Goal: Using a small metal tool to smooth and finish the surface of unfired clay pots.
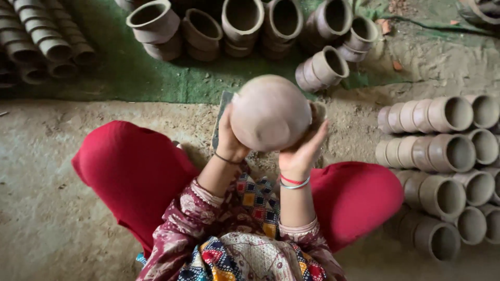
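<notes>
- Broadly: dirt floor (47, 208), dusty and uneven, filling most of head view.
- Green mat (130, 73) across upper part, carrying loose unfired clay pots (242, 21), mouths mostly turned toward camera.
- Red trousers (130, 166), knees spread left and right, seated cross-legged on floor; patterned tunic sleeves below.
- Nested rows of clay cups (442, 151) lying on their sides at right, mouths facing right; further stacked cups (47, 41) at top left.
- Round clay pot (270, 112), pale brown, held up at centre between both hands, above lap and clear of floor, rounded base toward camera.
- Dark flat slab (223, 106) just left of and partly behind pot; kind not discernible.
- Left hand (230, 138) wrapped against pot's left side, thin dark band at wrist.
- Right hand (302, 151) cupped under pot's lower right, fingers spread along its wall, red and white bangles at wrist.
</notes>
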